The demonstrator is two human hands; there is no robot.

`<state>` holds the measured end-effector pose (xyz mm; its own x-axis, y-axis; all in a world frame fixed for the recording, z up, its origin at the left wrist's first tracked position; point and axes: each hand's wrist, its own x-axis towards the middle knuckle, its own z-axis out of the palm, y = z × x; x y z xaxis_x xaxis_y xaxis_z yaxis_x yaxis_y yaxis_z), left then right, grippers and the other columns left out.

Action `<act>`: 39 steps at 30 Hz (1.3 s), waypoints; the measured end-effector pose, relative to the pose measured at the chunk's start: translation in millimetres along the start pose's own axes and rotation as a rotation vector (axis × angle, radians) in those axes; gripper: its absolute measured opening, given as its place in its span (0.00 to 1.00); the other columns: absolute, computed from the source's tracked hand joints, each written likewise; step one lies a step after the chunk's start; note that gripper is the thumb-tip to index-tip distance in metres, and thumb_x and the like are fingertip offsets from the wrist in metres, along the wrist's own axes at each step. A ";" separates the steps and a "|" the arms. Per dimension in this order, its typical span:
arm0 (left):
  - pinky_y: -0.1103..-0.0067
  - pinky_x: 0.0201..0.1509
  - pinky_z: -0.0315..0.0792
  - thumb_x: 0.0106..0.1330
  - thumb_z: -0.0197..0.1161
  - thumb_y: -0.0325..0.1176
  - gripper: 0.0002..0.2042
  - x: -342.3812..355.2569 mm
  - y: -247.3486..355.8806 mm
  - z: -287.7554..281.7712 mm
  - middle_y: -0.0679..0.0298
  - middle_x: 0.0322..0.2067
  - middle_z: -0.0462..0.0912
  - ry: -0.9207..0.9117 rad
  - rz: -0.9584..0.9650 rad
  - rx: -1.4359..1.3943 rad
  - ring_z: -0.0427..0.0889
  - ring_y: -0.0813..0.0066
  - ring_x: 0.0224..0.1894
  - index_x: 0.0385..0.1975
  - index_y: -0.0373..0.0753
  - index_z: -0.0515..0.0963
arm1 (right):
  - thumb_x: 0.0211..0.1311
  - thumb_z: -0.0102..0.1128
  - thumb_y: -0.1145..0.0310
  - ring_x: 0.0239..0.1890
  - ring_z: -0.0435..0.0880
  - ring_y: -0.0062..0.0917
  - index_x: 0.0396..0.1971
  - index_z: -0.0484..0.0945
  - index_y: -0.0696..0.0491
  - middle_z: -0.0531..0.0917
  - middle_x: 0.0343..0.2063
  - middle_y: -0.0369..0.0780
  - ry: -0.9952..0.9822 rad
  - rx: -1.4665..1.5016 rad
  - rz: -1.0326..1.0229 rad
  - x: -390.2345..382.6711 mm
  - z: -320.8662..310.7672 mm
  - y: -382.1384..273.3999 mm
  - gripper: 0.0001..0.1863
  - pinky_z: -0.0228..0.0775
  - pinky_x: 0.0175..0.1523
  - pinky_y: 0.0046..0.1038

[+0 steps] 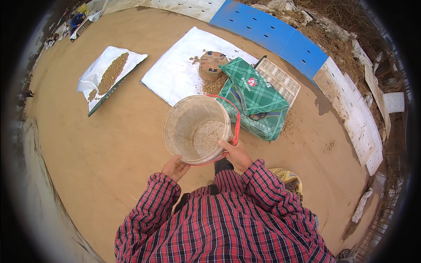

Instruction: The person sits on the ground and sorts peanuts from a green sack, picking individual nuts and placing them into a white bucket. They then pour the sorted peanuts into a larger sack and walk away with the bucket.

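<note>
Between my two hands is a white plastic bucket, its mouth tilted so that the inside shows. Grime coats its bottom and walls, and nothing else is visible in it. My left hand grips the near left rim, thumb on top and fingers beneath. On the right side, my right hand holds the rim, close to the red handle. Just beyond the bucket lies a white sheet with a camouflage-patterned round object on it, and small brown lumps around that object's base.
A green plaid sack lies right of the bucket, against a beige slatted crate. Farther left, another white sheet carries brown lumps. A yellow sack stands by my right side. Blue and white panels edge the muddy ground.
</note>
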<state>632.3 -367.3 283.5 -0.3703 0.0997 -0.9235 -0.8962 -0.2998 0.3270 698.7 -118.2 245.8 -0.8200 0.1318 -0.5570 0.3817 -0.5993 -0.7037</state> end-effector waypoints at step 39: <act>0.69 0.66 0.70 0.62 0.65 0.36 0.23 377.8 290.5 -151.7 0.58 0.56 0.71 0.827 0.079 -0.501 0.71 0.62 0.60 0.54 0.34 0.68 | 0.59 0.61 0.70 0.24 0.78 0.20 0.44 0.76 0.63 0.80 0.27 0.40 0.540 -0.830 0.406 681.1 -118.3 166.6 0.15 0.69 0.26 0.22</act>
<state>269.1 -560.6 -0.8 0.0354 -0.5793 -0.8144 -0.5972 -0.6657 0.4475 254.3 -34.9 -302.9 -0.3464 0.4976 -0.7952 0.9212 0.0205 -0.3885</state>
